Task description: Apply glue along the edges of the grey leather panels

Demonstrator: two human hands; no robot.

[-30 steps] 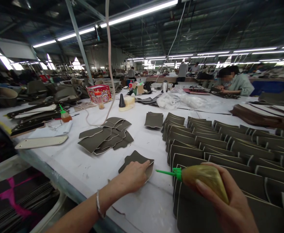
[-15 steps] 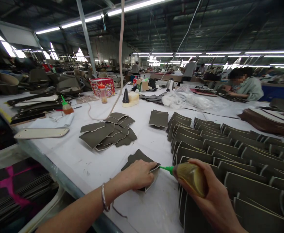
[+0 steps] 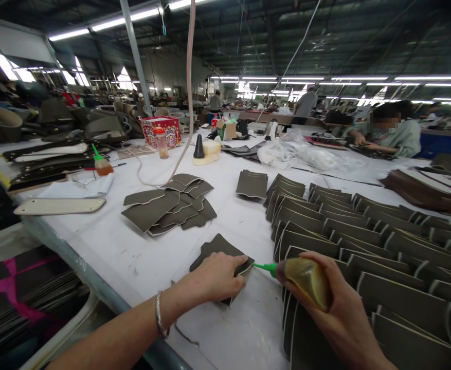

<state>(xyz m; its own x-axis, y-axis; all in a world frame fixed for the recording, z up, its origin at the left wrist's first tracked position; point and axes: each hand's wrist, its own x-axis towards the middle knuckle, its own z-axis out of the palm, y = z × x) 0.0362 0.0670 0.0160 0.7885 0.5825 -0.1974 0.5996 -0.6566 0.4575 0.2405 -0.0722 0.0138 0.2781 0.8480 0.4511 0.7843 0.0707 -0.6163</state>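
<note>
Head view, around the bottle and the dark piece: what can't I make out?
Head view, middle of the dark piece: covered by the left hand.
Head view, part of the bottle: hidden by the right hand.
Head view, any fluid at the green nozzle: too small to tell.
Head view, nearest dark panels: cut off by the bottom and right edges.

A white tabletop (image 3: 121, 267) carries dark panels (image 3: 154, 213) and a capped jar (image 3: 162, 145).

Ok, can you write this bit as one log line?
left hand: on dark piece | right hand: holding squeeze bottle | green nozzle: at piece's edge
</note>
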